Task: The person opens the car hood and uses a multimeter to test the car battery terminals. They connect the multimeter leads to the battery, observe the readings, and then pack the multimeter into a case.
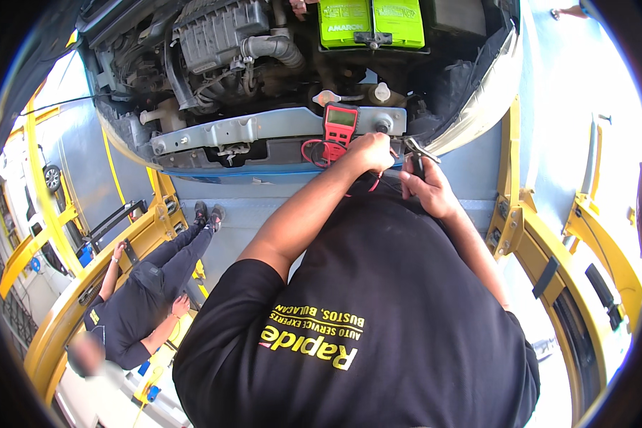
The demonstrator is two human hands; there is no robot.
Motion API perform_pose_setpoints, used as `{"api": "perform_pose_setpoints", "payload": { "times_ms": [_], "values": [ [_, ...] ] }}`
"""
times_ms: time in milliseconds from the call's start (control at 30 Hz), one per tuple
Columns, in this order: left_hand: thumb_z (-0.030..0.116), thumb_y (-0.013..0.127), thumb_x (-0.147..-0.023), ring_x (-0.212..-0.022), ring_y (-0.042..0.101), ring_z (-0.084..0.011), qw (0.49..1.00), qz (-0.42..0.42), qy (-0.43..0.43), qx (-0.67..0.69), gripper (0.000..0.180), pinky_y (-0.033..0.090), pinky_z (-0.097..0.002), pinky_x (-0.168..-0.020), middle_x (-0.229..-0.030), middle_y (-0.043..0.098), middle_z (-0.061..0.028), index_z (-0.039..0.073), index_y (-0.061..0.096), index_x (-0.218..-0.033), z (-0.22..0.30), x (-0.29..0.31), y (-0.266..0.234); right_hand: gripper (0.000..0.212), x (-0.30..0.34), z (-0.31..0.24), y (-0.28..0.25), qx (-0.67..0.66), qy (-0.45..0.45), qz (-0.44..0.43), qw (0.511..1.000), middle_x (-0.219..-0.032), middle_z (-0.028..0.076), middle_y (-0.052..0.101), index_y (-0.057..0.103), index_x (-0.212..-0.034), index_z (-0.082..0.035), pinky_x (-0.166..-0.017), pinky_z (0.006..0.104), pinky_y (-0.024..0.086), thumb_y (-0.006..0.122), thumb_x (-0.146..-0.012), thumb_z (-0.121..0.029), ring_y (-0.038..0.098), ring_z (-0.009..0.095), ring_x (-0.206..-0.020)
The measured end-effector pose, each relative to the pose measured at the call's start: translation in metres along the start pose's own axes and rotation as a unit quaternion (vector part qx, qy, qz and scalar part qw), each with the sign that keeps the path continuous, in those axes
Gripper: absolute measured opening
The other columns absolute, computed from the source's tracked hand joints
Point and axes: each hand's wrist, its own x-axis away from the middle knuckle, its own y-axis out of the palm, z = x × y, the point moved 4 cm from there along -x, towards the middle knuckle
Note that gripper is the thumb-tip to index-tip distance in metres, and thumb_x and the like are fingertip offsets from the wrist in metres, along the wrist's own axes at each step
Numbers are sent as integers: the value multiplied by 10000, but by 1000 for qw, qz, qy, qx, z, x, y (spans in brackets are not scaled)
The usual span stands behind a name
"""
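Observation:
My left hand is closed just in front of the car's front crossbar, its fingers curled round something small that I cannot make out. A red handheld tester with a grey display leans on the crossbar beside that hand. Its red and black leads loop at its side, and red wire also shows under my wrist. My right hand is closed round a hand tool with a curved silver head and a black handle. The tool's exact kind is unclear. Both hands are close together over my black shirt.
A bright green car battery sits in the open engine bay, right of the black engine cover. Yellow lift posts stand on both sides. Another person in dark clothes is at the left, by a yellow lift arm.

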Motion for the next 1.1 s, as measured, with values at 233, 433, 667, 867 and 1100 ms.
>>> {"api": "perform_pose_setpoints", "payload": {
  "times_ms": [233, 433, 667, 867, 1100],
  "values": [
    [-15, 689, -948, -858, 768, -271, 691, 216, 246, 644, 163, 622, -354, -659, -862, 699, -123, 46, 543, -913, -30, 45, -93, 177, 8, -16, -14, -68, 86, -32, 993, -670, -7, 463, 437, -1015, -100, -497, 259, 345, 606, -1048, -141, 423, 99, -502],
    [76, 625, -954, -742, 635, -201, 396, 339, 264, 811, 64, 503, -334, -608, -913, 692, -122, 75, 584, -904, -130, 45, -177, 219, 12, -23, -36, 99, 198, -21, 975, -709, -43, 453, 552, -1102, -61, -522, 252, 356, 693, -1016, -204, 425, 60, -578],
    [387, 546, -1109, -638, 576, -149, 488, 353, 248, 759, 343, 398, -259, -468, -925, 699, -176, 55, 564, -1026, -153, 92, -205, 358, -7, -21, -63, -114, 26, -14, 993, -697, -31, 426, 530, -982, -87, -521, 257, 329, 432, -1152, -387, 343, 79, -555],
    [346, 601, -1054, -689, 588, -141, 567, 243, 236, 750, 368, 434, -259, -570, -895, 712, -144, 0, 673, -1155, -124, 66, -187, 257, -58, -48, -49, -83, -62, 86, 991, -746, 42, 516, 549, -1069, -49, -632, 287, 442, 479, -1130, -289, 523, 140, -652],
    [389, 675, -1055, -686, 627, -98, 797, 319, 197, 473, 409, 523, -270, -584, -893, 656, -47, 53, 556, -1256, -70, 59, -201, 318, -126, -76, -64, -197, -130, 134, 962, -775, 55, 528, 573, -1259, -8, -685, 315, 439, 509, -1110, -281, 528, 175, -709]
  ]
}}
